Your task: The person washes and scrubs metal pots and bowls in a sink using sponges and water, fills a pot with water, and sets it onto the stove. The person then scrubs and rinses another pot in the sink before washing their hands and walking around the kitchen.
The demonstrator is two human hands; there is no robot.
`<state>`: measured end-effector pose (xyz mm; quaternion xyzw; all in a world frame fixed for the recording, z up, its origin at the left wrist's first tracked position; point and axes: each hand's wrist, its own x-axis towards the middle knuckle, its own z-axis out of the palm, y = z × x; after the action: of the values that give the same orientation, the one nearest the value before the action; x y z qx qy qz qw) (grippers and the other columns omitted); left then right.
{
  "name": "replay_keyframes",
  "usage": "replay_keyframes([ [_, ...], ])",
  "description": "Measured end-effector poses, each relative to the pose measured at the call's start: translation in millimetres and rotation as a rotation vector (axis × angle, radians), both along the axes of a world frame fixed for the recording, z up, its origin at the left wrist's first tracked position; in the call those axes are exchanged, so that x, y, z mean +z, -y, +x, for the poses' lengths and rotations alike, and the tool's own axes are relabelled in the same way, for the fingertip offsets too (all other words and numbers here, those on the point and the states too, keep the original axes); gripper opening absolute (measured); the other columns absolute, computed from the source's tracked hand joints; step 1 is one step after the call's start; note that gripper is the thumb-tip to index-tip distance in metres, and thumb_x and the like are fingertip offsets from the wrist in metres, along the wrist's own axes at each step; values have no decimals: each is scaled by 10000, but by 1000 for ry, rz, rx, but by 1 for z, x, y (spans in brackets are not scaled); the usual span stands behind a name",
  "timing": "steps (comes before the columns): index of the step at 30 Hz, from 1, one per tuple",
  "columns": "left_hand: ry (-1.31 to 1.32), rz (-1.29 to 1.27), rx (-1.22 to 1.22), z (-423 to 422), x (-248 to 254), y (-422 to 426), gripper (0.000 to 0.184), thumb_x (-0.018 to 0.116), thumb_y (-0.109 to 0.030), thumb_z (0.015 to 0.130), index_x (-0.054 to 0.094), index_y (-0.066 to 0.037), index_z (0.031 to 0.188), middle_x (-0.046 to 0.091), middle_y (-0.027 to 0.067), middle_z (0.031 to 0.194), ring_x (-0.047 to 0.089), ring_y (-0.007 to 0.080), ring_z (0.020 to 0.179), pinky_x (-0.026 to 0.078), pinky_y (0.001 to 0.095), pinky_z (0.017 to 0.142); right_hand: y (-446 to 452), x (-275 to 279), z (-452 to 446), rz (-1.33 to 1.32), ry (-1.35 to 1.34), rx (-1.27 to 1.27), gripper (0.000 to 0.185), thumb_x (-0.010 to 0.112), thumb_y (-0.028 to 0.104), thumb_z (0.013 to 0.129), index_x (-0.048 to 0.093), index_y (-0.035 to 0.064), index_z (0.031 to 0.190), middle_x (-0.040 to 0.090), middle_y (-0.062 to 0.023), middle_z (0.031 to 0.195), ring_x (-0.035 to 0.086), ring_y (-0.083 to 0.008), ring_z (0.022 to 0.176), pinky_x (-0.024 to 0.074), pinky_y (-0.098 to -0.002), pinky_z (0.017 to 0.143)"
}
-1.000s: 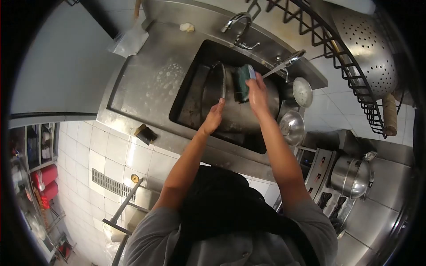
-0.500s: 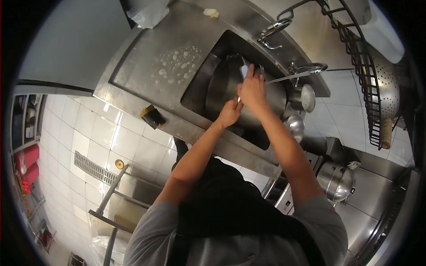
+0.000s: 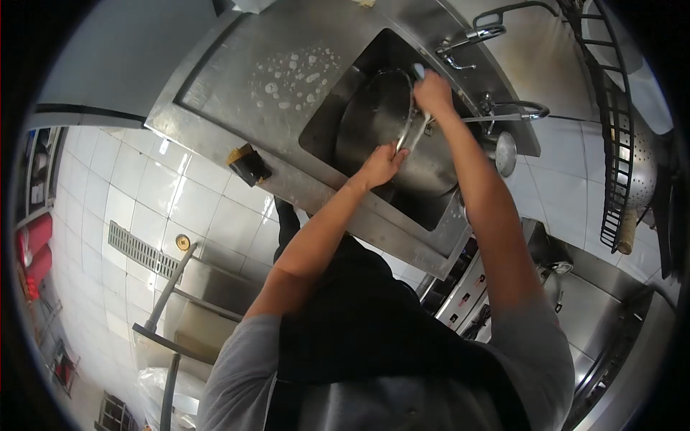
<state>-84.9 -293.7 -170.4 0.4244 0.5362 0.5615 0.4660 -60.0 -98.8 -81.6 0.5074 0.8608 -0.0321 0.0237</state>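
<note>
A large metal pot [image 3: 370,118] lies tilted in the dark sink basin [image 3: 316,136], its rim running up between my hands. My left hand [image 3: 382,165] is closed on the near part of the rim. Over the far part of the pot, my right hand [image 3: 433,93] is closed round a brush, whose pale end [image 3: 419,70] sticks out past the fingers; the rest of it is hidden. Water streams from the right faucet [image 3: 528,110] toward the pot, just below my right hand.
A second faucet [image 3: 489,34] stands at the sink's back edge. Soap suds [image 3: 298,77] spot the steel counter [image 3: 237,86]. A dark sponge-like block [image 3: 249,165] sits on its front edge. A metal bowl [image 3: 505,154] is right of the sink, under a black wire rack [image 3: 617,144].
The view has shifted, so the sink appears higher. The green-bristled brush in my right hand has moved from inside the pot to its far rim and turned. My left hand stays at the rim.
</note>
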Motion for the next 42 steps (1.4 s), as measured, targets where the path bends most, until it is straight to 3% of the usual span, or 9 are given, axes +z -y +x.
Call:
replay_keyframes([
  [7,119,-87,-76,-10,9,-9,385,631,-284,892,529,53,737,453,168,583,430,164,582,402,379,584,63,28,24,-18,-5,4,299,569,176,793,585,-31,1008,641,-279,915,620,-447,896,493,-499,820],
  [18,-15,-204,-230,5,-35,2,300,639,-263,889,631,36,871,593,116,671,505,116,665,442,327,636,65,19,47,-22,-341,115,412,588,100,762,552,23,1164,621,-275,960,585,-460,927,475,-502,819],
  [25,21,36,-173,-3,5,3,382,634,-164,883,522,72,1161,652,142,986,609,176,876,470,313,817,82,75,156,-398,-956,-152,397,590,60,771,573,30,1167,632,-92,955,570,-170,837,463,-311,778],
  [30,-155,274,203,-2,48,-73,459,670,-200,861,508,97,1171,660,181,992,630,237,876,472,339,826,43,82,298,-135,-1007,-300,453,545,1,775,536,6,1228,635,-99,1010,599,-188,875,485,-318,789],
  [33,-582,-130,315,-1,62,-115,479,688,-235,830,544,103,1138,654,194,961,626,254,864,482,367,780,8,71,339,123,-865,-254,489,546,-7,750,527,10,1239,635,-172,1051,628,-280,934,491,-343,829],
  [35,-47,-323,100,-17,48,-139,418,686,-249,797,612,94,1023,646,175,885,611,248,796,482,402,715,-11,59,350,221,-721,-258,503,555,-3,738,524,10,1240,629,-208,1074,632,-333,968,492,-349,852],
  [37,-64,-425,109,-22,33,-152,371,680,-241,785,628,86,951,640,146,842,597,227,757,477,402,679,-18,40,348,537,-302,-23,514,563,9,727,524,16,1240,627,-218,1084,605,-401,987,486,-362,884],
  [39,-77,-511,135,-21,41,-160,331,674,-234,772,644,77,880,635,118,799,582,207,719,473,402,643,6,57,306,651,-461,22,464,592,60,764,536,23,1223,622,-204,1103,614,-382,982,480,-370,895],
  [42,-98,-431,182,-4,49,-141,313,670,-215,773,623,87,840,628,97,773,578,189,693,470,390,622,27,33,249,-451,-1338,-39,307,546,103,890,559,49,1192,623,-166,1129,631,-288,1001,503,-348,868],
])
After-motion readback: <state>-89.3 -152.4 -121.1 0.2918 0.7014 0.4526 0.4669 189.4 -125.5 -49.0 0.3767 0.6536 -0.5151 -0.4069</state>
